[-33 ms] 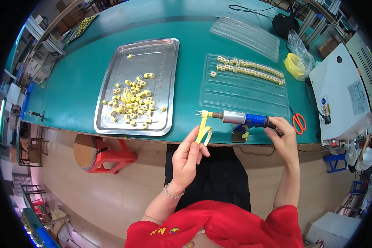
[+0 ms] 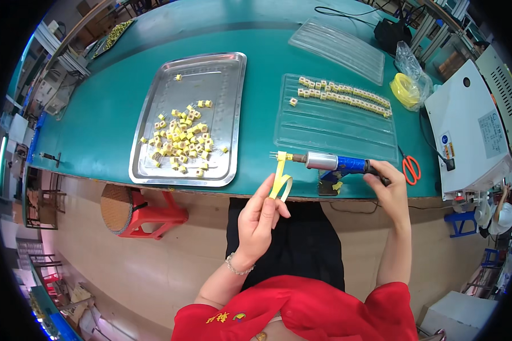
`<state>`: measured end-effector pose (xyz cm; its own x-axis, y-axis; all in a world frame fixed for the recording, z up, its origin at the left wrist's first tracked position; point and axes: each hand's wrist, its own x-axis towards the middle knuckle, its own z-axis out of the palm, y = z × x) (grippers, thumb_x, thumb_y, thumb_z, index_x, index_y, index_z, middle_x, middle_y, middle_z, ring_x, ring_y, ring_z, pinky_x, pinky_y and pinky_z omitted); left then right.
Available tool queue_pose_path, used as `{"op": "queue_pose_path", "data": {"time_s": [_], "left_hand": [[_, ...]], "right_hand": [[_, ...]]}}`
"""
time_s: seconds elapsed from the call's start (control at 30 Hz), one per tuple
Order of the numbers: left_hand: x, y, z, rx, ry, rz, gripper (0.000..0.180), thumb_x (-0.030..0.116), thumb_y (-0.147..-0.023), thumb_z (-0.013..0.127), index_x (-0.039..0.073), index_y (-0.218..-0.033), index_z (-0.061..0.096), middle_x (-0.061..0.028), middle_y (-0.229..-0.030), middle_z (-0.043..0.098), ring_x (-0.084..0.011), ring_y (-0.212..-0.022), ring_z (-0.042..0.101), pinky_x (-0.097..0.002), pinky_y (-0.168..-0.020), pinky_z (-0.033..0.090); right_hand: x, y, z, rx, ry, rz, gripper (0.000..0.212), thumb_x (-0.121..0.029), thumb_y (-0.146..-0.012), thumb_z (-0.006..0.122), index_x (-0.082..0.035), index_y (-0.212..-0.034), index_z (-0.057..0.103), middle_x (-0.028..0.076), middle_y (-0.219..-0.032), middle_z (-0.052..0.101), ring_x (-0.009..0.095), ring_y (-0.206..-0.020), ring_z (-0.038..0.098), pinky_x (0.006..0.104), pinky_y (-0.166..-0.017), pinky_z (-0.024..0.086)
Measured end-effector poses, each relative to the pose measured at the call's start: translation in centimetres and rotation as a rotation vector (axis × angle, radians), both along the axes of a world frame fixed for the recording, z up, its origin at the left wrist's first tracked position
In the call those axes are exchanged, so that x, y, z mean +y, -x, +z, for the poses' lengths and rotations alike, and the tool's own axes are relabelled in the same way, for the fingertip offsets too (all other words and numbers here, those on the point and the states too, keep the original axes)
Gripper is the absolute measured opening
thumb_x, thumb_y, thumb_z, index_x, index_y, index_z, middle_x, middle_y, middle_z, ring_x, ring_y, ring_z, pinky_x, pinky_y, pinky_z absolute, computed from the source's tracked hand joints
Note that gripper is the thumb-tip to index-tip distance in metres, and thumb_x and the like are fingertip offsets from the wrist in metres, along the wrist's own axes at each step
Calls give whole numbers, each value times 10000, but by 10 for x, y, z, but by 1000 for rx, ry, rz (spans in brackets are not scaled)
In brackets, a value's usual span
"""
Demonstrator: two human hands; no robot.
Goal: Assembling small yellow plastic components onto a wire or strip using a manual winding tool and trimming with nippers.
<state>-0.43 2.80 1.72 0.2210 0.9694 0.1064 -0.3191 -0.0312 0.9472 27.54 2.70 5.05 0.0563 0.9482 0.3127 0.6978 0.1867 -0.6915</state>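
Note:
My left hand [image 2: 260, 219] pinches the lower end of a strip of yellow tape [image 2: 279, 181]. Upward from my fingers the tape runs taut to a small yellow-wrapped component with thin metal pins [image 2: 281, 156], and its loose end curls beside it. That component sits on the tip of a blue-and-silver cylindrical tool [image 2: 324, 161], which lies level over a dark stand [image 2: 327, 188] at the bench's front edge. Around the black rear end of the tool, my right hand [image 2: 389, 181] has its fingers closed.
On the green bench [image 2: 261, 62], a metal tray [image 2: 205, 68] at left holds many yellow components. A clear ribbed tray [image 2: 335, 131] with rows of them lies right, another clear tray [image 2: 338, 48] behind. Red-handled scissors [image 2: 412, 170], a yellow tape roll [image 2: 404, 90] and a white machine [image 2: 466, 125] stand further right.

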Motion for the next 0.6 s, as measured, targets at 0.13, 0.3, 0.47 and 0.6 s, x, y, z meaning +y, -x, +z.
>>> {"op": "queue_pose_path", "data": {"time_s": [0.13,0.3,0.47,0.6], "left_hand": [[-15,-5,4,116,-111,52,416,93,-966,351,-12,-1366,308,-37,-700,560,-3,-496,312,-140,-460,257],[-24,-3,16,169,-129,110,429,69,-957,367,-10,-1373,297,-20,-703,551,10,-498,297,-134,-462,229],[-20,0,18,197,-145,106,430,61,-956,369,-6,-1375,298,-8,-719,543,7,-508,289,-137,-467,224],[-11,-6,6,304,-265,140,432,71,-958,374,-2,-1377,297,1,-714,534,-5,-527,311,-145,-473,251]], "right_hand": [[11,2,-4,326,138,-117,273,-7,-740,674,11,-1010,641,-5,-746,581,35,-635,456,183,-563,369],[12,-2,-5,282,90,-118,253,25,-750,644,22,-1003,639,-23,-761,591,16,-624,450,174,-548,361],[-16,4,4,327,256,-63,254,51,-743,637,36,-997,637,-35,-739,587,6,-623,455,159,-556,367],[-37,11,3,380,199,-134,236,49,-745,645,44,-981,639,-36,-746,576,14,-639,470,157,-546,350]]}}
